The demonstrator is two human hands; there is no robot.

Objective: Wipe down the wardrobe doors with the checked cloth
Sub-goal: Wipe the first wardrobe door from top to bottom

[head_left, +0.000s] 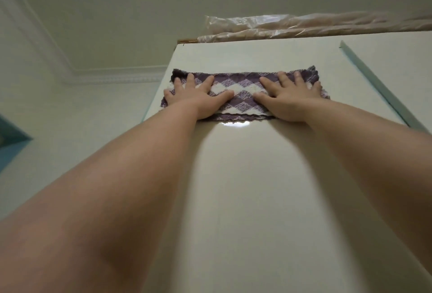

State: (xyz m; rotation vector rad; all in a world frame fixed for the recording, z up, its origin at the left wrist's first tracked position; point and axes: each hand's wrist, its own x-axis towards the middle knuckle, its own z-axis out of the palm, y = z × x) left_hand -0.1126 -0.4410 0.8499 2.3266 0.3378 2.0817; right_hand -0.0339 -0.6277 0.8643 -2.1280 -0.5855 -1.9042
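Purple checked cloth (242, 103) near door (245, 187) top

Cream wardrobe door (233, 187), checked cloth (243, 87) spread flat, seemingly plastic bundle (304, 26) atop

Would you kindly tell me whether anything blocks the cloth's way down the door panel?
Nothing visible does. The left hand and right hand lie flat on the checked cloth, and the wardrobe door beneath shows only a smooth glossy surface.
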